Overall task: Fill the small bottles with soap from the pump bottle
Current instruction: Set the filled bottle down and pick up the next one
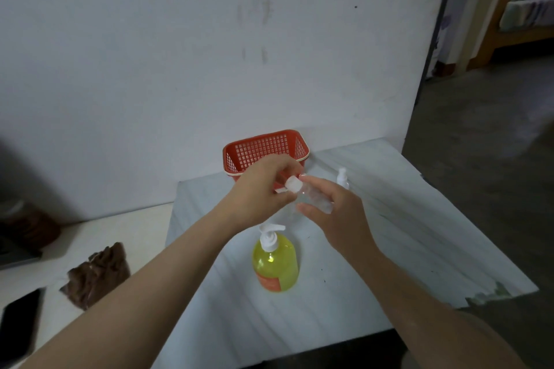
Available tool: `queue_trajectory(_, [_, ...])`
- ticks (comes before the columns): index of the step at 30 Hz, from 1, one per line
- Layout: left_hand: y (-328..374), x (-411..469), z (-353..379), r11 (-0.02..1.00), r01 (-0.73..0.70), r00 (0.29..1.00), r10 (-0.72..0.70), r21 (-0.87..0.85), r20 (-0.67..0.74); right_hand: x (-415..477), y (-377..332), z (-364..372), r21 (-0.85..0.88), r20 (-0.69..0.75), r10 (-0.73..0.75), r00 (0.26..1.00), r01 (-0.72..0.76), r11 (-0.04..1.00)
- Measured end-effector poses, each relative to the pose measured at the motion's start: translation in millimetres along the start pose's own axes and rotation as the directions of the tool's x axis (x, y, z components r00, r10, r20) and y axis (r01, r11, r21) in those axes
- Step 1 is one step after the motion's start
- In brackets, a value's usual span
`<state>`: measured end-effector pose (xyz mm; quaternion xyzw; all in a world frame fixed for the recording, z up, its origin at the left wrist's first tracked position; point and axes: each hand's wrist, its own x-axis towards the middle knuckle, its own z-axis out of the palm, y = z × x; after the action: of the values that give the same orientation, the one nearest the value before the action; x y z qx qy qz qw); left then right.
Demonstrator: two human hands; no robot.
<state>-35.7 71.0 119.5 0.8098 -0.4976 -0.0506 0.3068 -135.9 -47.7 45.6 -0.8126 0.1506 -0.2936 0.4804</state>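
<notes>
Pale table (389, 234) against wall: right grip (338, 216) wraps the small clear bottle (311, 201), steadying it above the pump bottle (274, 260), while left grip (260, 189) pinches its white cap (293, 183), probably to unscrew for filling.

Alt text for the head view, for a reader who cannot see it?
The left hand pinches the white cap of a small clear bottle held in the right hand, above a pale table. A yellow pump bottle stands nearer; a red basket sits behind.

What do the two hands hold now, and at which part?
One small clear bottle: the right hand holds its body, and the left hand pinches its white cap.
</notes>
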Motion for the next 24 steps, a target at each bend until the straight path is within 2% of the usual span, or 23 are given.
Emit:
queue_trajectory(2, [-2,-1,0,1.000,-0.003,1.000,0.003,0.028,0.015,-1,1,2,-0.021,-0.002,0.009,1.000,-0.009,1.000])
queue_trajectory(7, [-10,-3,3,0.989,0.144,0.989,-0.145,-0.038,-0.032,-3,0,3,-0.026,0.010,-0.017,1.000,0.017,1.000])
queue_trajectory(9, [-10,-6,2,0.992,0.122,0.990,-0.123,-0.020,-0.073,-3,-1,4,-0.014,0.005,-0.008,1.000,0.008,1.000])
queue_trajectory(12, [-10,-8,0,0.999,0.004,1.000,-0.005,-0.033,-0.021,-3,-2,5,-0.031,0.002,0.002,1.000,-0.002,1.000])
queue_trajectory(14, [-12,-9,0,0.999,-0.044,0.999,0.044,0.019,-0.006,-4,-2,6,-0.045,-0.004,0.000,1.000,0.000,0.999])
queue_trajectory(16, [-14,-9,1,0.999,-0.022,0.999,0.023,0.038,-0.035,-4,-2,7,-0.042,-0.010,-0.009,1.000,0.008,0.999])
queue_trajectory(20, [-18,-10,4,0.993,0.115,0.989,-0.118,-0.035,-0.093,-5,-1,8,-0.041,-0.005,-0.030,1.000,0.030,0.999])
queue_trajectory(24, [-16,-13,4,0.996,0.076,0.991,-0.081,-0.049,-0.105,-5,-1,7,-0.035,-0.008,-0.017,1.000,0.016,0.999])
